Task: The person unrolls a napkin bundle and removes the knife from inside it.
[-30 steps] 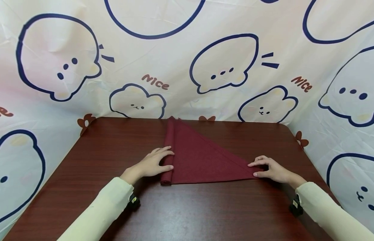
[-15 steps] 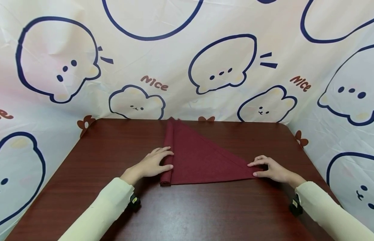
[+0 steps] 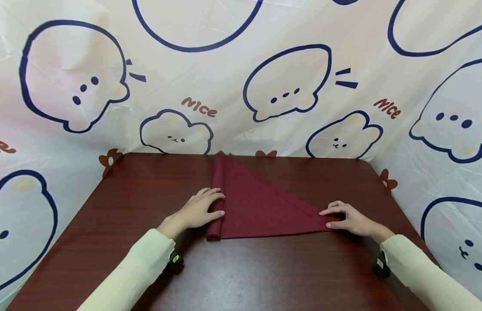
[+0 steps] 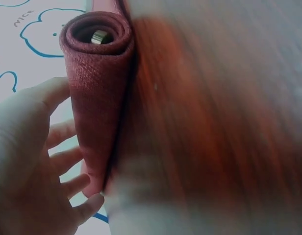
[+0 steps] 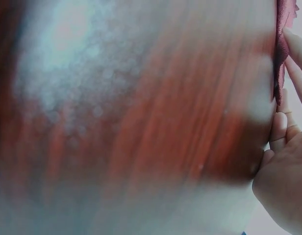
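Note:
A dark red cloth (image 3: 264, 207) lies on the table, flat in a triangle with its left side wound into an upright-running roll (image 3: 217, 177). My left hand (image 3: 196, 211) rests on the roll from the left, thumb nearer me and fingers spread along it. In the left wrist view the roll's spiral end (image 4: 97, 63) faces the camera, with a small shiny yellowish piece (image 4: 99, 37) inside; the rest of that piece is hidden. My right hand (image 3: 353, 219) presses the cloth's right corner with thumb and fingertips apart. The right wrist view catches only the cloth's edge (image 5: 281, 54).
The brown wooden table (image 3: 264, 276) has rounded far corners. A pale curtain (image 3: 233, 77) with bear drawings stands behind it and on both sides. The roll's far end reaches the table's back edge. A black wrist device (image 3: 381, 265) sits under the right sleeve.
My left hand and wrist have shifted very slightly to the right over the roll. The cloth and my right hand stay practically where they were.

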A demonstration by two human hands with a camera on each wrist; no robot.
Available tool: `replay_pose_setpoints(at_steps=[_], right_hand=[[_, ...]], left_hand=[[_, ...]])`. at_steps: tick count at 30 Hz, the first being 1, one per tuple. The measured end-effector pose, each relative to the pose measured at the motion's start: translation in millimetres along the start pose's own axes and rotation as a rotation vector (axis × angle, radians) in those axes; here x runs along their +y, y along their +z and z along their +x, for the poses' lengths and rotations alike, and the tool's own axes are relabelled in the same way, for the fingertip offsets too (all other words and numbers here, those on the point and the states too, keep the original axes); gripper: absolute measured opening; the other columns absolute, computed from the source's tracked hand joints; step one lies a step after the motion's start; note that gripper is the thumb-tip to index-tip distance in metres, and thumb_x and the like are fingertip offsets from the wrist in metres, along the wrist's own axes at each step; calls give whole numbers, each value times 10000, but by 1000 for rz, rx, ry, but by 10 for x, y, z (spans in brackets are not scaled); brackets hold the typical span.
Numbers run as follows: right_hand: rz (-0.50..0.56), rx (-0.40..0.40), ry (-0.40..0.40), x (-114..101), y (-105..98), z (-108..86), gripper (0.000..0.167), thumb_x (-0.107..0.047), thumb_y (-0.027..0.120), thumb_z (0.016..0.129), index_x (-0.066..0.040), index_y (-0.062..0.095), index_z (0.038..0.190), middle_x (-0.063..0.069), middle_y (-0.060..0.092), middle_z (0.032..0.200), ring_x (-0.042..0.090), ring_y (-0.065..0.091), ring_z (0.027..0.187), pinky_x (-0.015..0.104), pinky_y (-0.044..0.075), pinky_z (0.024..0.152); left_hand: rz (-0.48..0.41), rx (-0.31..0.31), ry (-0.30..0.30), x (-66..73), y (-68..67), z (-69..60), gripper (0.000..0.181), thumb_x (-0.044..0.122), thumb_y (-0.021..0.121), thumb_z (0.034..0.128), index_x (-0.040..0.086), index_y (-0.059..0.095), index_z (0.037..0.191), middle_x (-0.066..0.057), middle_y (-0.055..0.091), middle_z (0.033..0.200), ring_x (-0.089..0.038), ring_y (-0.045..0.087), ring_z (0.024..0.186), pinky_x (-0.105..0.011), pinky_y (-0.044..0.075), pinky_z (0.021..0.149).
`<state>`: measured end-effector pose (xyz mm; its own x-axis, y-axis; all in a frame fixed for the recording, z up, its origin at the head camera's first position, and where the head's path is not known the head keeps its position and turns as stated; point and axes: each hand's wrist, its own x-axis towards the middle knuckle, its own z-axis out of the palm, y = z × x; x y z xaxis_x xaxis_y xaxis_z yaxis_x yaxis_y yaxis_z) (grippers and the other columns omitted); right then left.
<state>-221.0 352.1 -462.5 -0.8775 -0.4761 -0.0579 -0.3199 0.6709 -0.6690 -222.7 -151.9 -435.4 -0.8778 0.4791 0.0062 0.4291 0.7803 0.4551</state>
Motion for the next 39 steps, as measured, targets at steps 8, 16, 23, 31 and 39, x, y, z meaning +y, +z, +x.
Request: replay_pose_setpoints(at_steps=[8, 16, 23, 31, 39], right_hand=[[1, -7, 10, -15, -8, 0, 335, -240, 771, 892, -162, 746, 1217, 118, 554, 1275, 7, 408, 1126, 516, 406, 988], [-6, 1, -7, -32, -18, -12, 329, -234, 767, 897, -155, 746, 1216, 75, 556, 1208, 20, 429, 1090, 355, 415, 957], [8, -12, 5, -14, -12, -1, 338, -237, 765, 898, -161, 742, 1227, 84, 552, 1229, 25, 424, 1098, 478, 409, 980], [18, -16, 5, -11, -6, 17, 339, -230, 764, 898, -158, 742, 1228, 85, 550, 1222, 42, 425, 1099, 501, 402, 982], [13, -17, 11, -18, -13, 1, 343, -233, 764, 899, -159, 739, 1233, 94, 551, 1243, 32, 417, 1111, 507, 403, 982]], left_hand=[[55, -58, 37, 102, 24, 31, 532, 385, 686, 940, 157, 592, 1412, -125, 422, 1598, -434, 276, 1512, -658, 296, 1154], [108, -79, 32, 92, 48, 28, 540, 420, 705, 918, 166, 619, 1386, -117, 433, 1592, -418, 280, 1514, -635, 312, 1151], [107, -72, 35, 62, 40, -4, 543, 426, 703, 914, 163, 620, 1381, -127, 425, 1592, -428, 290, 1504, -647, 326, 1134], [97, -52, 31, -3, 2, -67, 504, 406, 702, 914, 151, 657, 1346, -136, 407, 1601, -449, 298, 1492, -663, 338, 1113], [98, -37, 12, -56, -61, -110, 415, 341, 690, 909, 149, 676, 1277, -151, 406, 1600, -465, 301, 1487, -686, 327, 1112]])
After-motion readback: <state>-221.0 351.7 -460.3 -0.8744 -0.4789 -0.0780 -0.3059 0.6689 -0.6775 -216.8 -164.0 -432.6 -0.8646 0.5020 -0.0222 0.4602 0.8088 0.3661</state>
